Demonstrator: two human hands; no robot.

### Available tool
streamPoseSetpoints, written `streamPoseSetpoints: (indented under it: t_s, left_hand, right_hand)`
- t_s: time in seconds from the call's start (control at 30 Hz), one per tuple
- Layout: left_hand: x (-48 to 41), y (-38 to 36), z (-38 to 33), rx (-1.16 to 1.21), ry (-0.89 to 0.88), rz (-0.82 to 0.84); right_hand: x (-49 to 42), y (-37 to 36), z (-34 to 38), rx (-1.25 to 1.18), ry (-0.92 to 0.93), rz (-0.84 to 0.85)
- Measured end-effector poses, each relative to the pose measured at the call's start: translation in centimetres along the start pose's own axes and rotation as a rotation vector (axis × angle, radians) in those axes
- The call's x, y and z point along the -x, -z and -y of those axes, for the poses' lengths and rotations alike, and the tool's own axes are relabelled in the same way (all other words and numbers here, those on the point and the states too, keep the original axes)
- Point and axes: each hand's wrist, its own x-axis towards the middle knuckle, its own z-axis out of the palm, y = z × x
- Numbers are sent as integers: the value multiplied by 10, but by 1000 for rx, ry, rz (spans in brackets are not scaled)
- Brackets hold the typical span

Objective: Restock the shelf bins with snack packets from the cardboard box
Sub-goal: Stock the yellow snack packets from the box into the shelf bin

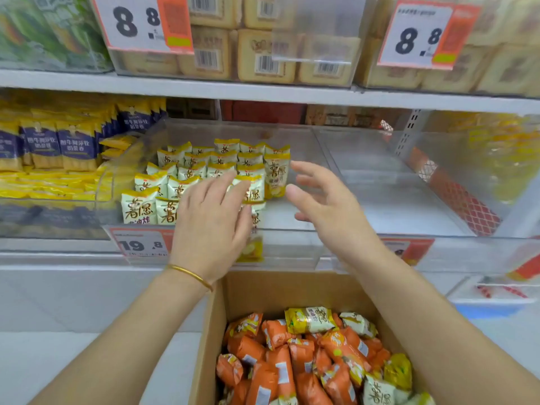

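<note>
Far left of the hands: a neighbouring bin (52, 206) packed with blue-and-yellow packets (76, 147), full and well apart from the work.

Under and beyond the left hand: the clear shelf bin (292, 238) being filled, with cream-and-yellow snack packets (187, 168) standing in rows across its left part. A price tag (140, 244) hangs on its front, just left of the wrist.

Left hand (210, 226): fingers spread and flat, palm down over the front rows, touching or nearly touching the packet tops. It grips nothing that I can see. A thin gold bangle (190, 276) sits on the wrist.

Between the hands: one packet (276, 176) stands at the right end of the rows, with bare bin floor beside it.

Right hand (324, 206): open, fingers loosely curled toward the left, empty, hovering by the right end of the rows as if to square them up.

Right of the right hand: the remainder of the bin is bare, and the next bin (409, 185) looks empty too.

Below both forearms: the cardboard box (210, 331), open, holding mostly orange packets (280, 372) with a few cream-and-yellow ones (309, 320) mixed in.

Risk, toppling: the rows have no support on their right, so a push from the left hand could likely tip the end packets into the bare space.

Risk, wrong stock: with the flavours mixed in the box, a hasty grab could put an orange packet into this bin.

Risk, front edge: a packet (254, 247) seems to hang low at the bin's front beside the left hand; a knock might drop it.
</note>
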Motion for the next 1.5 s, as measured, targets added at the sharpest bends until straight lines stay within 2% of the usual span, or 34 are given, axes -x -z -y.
streamPoseSetpoints:
  t_s: [0.07, 0.17, 0.23, 0.3, 0.4, 0.5, 0.6, 0.8, 0.93, 1.03, 1.13, 1.23, 1.3, 1.37, 1.43, 1.5]
  left_hand:
    - [9, 12, -13, 41, -65, -39]
    - [36, 16, -37, 124, -192, -7]
    - [59, 7, -53, 107, -289, 116]
    - [81, -5, -62, 69, -342, 284]
    - [106, -16, -67, 79, -259, 463]
    - [117, -18, -73, 138, -91, 586]
    - [122, -24, -79, 119, -117, 642]
    - [123, -45, -81, 87, -236, 666]
    - [125, -51, -81, 107, -214, 713]
    - [126, -56, -85, 133, -81, 835]
    - [129, -60, -94, 321, 198, 1003]
    - [138, -65, -106, 654, 696, 1195]
    - [139, -65, -112, 948, 1122, 1245]
    - [139, -67, -114, 1167, 1374, 1257]
    - [139, -69, -116, 1296, 1475, 1214]
    - [140, -68, -119, 1324, 1450, 1129]
  right_hand:
    - [52, 23, -3, 17, -22, 98]
    - [98, 54, -48, 158, -254, 244]
    - [106, 69, -97, 293, -434, 312]
    - [108, 77, -147, 421, -510, 316]
    - [118, 78, -204, 642, -524, 398]
    - [143, 68, -234, 837, -645, 694]
    - [170, 61, -245, 1116, -665, 959]
    - [191, 62, -251, 1267, -669, 1043]
    - [198, 59, -243, 1274, -602, 972]
    - [190, 61, -224, 1134, -559, 866]
    - [174, 69, -198, 1049, -479, 810]
    - [168, 71, -181, 909, -453, 724]
    - [169, 61, -171, 847, -341, 676]
    - [171, 47, -159, 790, -230, 640]
    - [172, 36, -149, 725, -225, 594]
    - [172, 33, -148, 673, -238, 565]
